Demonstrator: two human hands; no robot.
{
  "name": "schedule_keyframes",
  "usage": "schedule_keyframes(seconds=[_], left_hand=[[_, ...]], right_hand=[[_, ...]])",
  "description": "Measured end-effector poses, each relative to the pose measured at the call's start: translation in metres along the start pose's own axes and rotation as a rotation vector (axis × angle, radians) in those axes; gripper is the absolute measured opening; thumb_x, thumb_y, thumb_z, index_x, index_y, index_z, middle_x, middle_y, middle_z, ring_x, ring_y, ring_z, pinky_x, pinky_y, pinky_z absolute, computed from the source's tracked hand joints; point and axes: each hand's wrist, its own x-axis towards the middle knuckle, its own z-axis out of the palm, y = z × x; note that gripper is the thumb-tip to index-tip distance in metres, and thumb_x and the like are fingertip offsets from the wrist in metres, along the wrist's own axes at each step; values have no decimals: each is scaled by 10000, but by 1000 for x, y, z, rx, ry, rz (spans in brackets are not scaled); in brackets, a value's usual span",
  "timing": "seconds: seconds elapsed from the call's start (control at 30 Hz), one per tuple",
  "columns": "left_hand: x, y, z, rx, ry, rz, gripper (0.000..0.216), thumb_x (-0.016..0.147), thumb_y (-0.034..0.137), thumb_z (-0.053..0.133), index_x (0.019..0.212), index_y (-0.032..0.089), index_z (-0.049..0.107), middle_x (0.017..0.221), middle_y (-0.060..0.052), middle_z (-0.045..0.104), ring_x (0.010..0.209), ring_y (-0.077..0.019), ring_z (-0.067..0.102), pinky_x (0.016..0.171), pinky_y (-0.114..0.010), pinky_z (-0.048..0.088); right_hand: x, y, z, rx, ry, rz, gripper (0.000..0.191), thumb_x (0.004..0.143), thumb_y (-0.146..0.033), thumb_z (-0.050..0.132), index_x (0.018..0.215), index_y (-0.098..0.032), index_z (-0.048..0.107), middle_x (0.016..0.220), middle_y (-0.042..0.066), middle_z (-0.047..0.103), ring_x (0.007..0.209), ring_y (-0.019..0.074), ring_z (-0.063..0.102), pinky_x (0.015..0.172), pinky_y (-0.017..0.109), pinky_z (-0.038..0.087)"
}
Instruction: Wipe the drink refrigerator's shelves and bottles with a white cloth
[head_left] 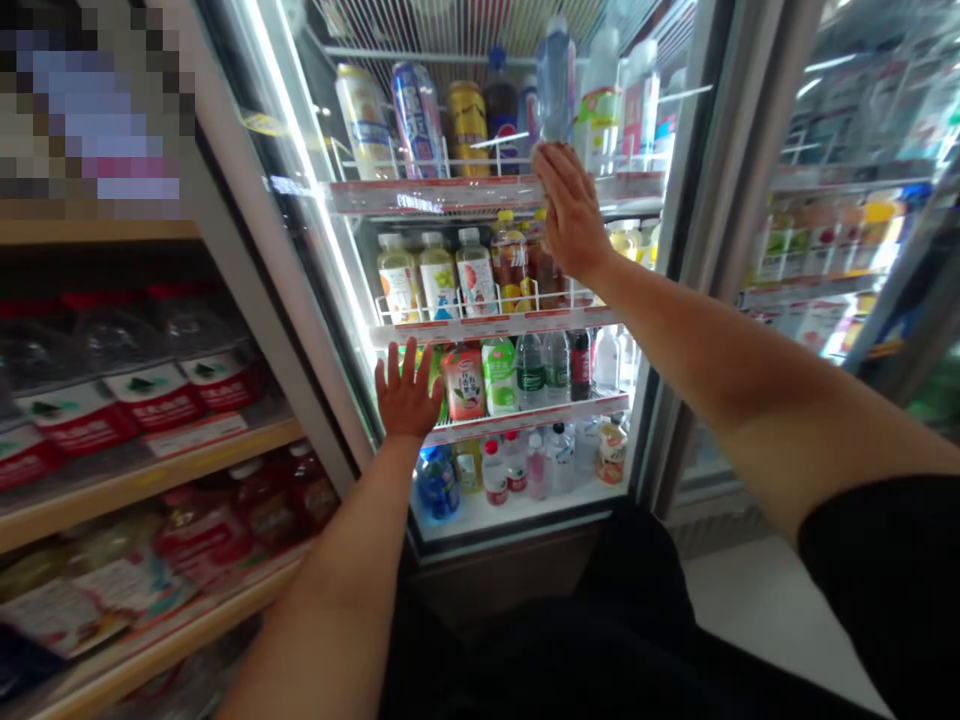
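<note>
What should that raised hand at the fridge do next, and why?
Probably curl the right hand around the clear bottle on the upper shelf: its fingers lie flat at the bottle's base, not gripping, while the left hand braces open on a lower shelf edge.

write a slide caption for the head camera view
Left hand spread against a fridge shelf, right hand raised to a clear bottle on the top shelf.

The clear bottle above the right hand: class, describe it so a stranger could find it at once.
Find the lit drinks fridge and look at the shelf with cans. Just above the right hand stands the clear bottle. Unlike the coloured cans to its left, it is pale and see-through.
</note>
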Motion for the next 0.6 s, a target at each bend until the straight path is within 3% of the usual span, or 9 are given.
schedule_keyframes(seconds=[0.13, 0.23, 0.43, 0.5, 0.6], left_hand=[[0, 0, -1, -8, -6, 6, 559, 1005, 394, 486, 1549, 265, 488, 1620, -94, 437, 1591, -294, 190, 1302, -580, 90], [0, 1, -1, -7, 1, 9, 560, 1007, 393, 484, 1553, 268, 481, 1621, -91, 438, 1593, -294, 182, 1300, -585, 95], [1, 2, -1, -15, 7, 7, 564, 1004, 388, 483, 1554, 261, 478, 1627, -100, 426, 1596, -301, 164, 1296, -599, 95], [1, 2, 0, -12, 15, 9, 560, 1003, 390, 485, 1548, 264, 486, 1620, -101, 437, 1597, -301, 157, 1294, -603, 101], [2, 1, 0, -24, 12, 3, 567, 995, 395, 497, 1548, 268, 485, 1616, -104, 443, 1597, -305, 153, 1292, -612, 95]], right_hand=[[-17, 7, -8, -56, -78, -9, 644, 1015, -333, 241, 1649, -224, 285, 1697, -20, 343, 1618, 267, 155, 1330, 577, 156], [-26, 20, -17, -126, -101, -8, 664, 986, -241, 257, 1649, -215, 292, 1713, 5, 307, 1615, 250, 170, 1328, 555, 190], [-29, 46, -14, -259, 44, 284, 690, 1020, -368, 186, 1687, -259, 50, 1733, -29, 235, 1626, 275, 72, 1331, 603, 134], [-24, 38, -2, -268, 43, 319, 720, 1020, -438, 190, 1683, -248, -15, 1734, -40, 226, 1627, 300, 4, 1327, 634, 89], [-13, 5, 17, -231, -23, 257, 751, 1017, -512, 208, 1677, -270, -58, 1732, -86, 212, 1622, 308, -87, 1327, 629, 15]])
